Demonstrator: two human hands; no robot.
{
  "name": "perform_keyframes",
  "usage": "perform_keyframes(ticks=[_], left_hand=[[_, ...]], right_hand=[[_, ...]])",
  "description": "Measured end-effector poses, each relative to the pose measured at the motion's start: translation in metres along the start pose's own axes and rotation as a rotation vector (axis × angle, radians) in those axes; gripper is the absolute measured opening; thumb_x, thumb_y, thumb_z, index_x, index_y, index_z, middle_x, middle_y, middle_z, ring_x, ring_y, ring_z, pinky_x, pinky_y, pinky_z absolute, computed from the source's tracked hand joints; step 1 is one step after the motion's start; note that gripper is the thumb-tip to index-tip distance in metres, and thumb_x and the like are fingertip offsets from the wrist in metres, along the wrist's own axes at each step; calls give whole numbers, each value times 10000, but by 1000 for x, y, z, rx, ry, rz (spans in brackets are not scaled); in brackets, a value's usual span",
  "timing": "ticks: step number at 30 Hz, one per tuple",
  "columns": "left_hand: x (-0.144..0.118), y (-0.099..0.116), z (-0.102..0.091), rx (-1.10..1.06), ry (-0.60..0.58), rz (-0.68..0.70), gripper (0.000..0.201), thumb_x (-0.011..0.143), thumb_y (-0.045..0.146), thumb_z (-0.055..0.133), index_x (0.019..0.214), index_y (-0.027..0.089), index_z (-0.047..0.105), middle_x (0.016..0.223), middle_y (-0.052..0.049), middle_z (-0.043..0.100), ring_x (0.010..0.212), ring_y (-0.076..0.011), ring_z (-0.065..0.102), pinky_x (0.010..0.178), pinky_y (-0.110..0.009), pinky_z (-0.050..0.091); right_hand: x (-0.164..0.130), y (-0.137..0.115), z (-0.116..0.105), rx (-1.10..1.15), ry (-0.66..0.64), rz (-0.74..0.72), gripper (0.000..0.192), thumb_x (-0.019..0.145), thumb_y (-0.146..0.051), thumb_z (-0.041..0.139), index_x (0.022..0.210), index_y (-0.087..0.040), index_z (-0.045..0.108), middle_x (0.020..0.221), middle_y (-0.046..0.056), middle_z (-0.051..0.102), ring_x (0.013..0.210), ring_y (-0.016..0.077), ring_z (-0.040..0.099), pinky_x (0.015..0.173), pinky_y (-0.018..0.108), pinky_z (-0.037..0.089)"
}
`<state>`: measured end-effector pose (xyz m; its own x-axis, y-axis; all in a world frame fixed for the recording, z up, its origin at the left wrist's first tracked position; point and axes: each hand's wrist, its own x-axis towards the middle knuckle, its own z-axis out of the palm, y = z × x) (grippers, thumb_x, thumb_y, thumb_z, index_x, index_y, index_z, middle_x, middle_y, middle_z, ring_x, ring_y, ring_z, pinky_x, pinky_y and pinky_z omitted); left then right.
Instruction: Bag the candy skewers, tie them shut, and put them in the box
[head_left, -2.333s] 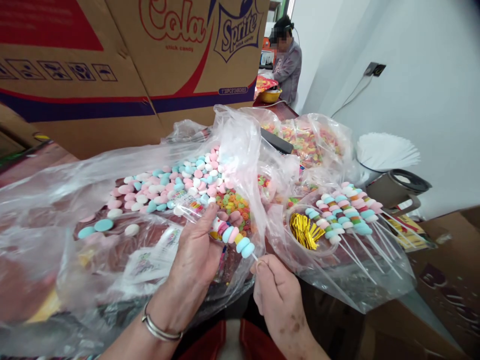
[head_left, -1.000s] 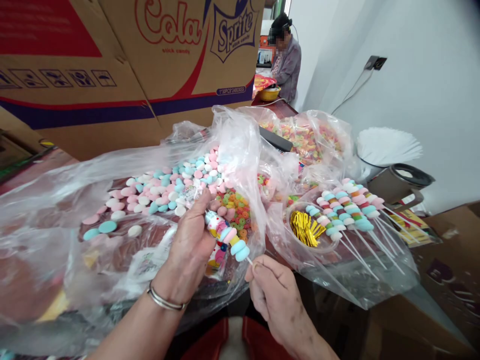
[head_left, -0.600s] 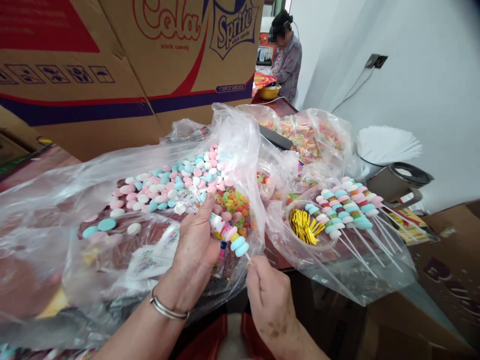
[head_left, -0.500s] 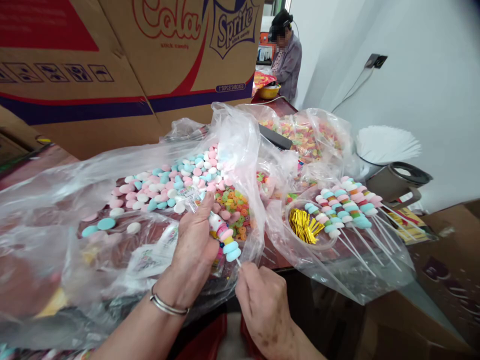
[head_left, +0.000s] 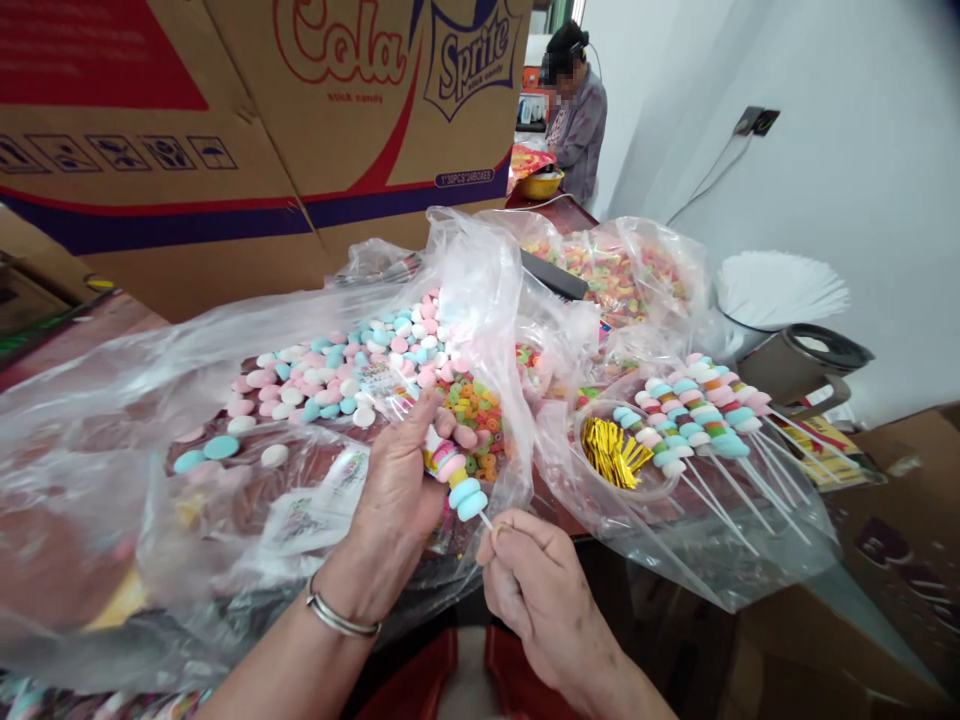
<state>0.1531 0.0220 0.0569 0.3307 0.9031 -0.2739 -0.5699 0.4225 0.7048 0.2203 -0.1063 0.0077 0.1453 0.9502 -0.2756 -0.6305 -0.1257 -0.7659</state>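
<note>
Two blue sweets (head_left: 467,500), then yellow and pink, line the candy stick (head_left: 451,468) by the counter's (head_left: 105,335) near edge. Left hand (head_left: 397,485) curls round its wrapper (head_left: 433,445); right hand (head_left: 536,575) pinches the white end (head_left: 486,520). Cloudy plastic (head_left: 476,265) bunches behind.

As I view it remotely, the candy skewer (head_left: 466,497) is held aslant between my left grip (head_left: 401,470) and right grip (head_left: 534,568), its white stick (head_left: 486,521) pointing down and rightward. From the stick upward: two pale-blue discs, a yellow piece, a pink disc; above, a colour-printed wrapper (head_left: 435,443), partly hidden.
</note>
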Motion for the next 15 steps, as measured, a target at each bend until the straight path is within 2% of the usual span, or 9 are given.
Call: perform_keyframes(ticks=[2,5,7,10,12,15], left_hand=[[-1,-3,2,27,-6,3,256,772,343,768,700,150,615,515,63,500,467,-92,532,597,-249,557],[-5,-10,5,47,-22,10,271,749,336,788,681,158,595,508,70,498,442,-89,520,572,-247,550],[-8,-15,6,45,-19,-13,274,727,333,805,688,159,597,504,71,505,436,-90,523,586,-261,557],[-12,-22,6,-1,-4,-38,272,706,330,821,730,153,615,535,63,538,465,-98,551,645,-287,570],[-15,-26,5,-34,-14,-44,270,710,329,819,768,153,623,565,60,550,507,-108,581,671,-292,571],[-19,-31,4,-36,-41,-57,273,724,340,812,813,153,633,583,55,557,560,-126,625,669,-273,561]], right_hand=[[-1,1,1,-95,12,-9,244,905,-319,472,718,-180,543,353,-111,343,328,50,213,386,196,173],[-3,3,-1,-450,86,-100,266,945,-327,408,746,-192,522,406,-99,357,352,67,296,392,201,216],[-4,3,-3,-746,133,-261,270,959,-304,384,741,-199,503,460,-83,374,392,76,354,415,207,246],[-3,3,-5,-1109,197,-595,276,954,-204,358,714,-197,494,508,-50,436,429,87,412,459,225,282],[0,3,-4,-1279,258,-791,280,939,-139,358,714,-185,518,518,-25,490,442,101,459,485,237,308],[6,4,-2,-1480,362,-988,265,916,-90,398,733,-162,576,509,4,542,453,128,508,510,260,326]])
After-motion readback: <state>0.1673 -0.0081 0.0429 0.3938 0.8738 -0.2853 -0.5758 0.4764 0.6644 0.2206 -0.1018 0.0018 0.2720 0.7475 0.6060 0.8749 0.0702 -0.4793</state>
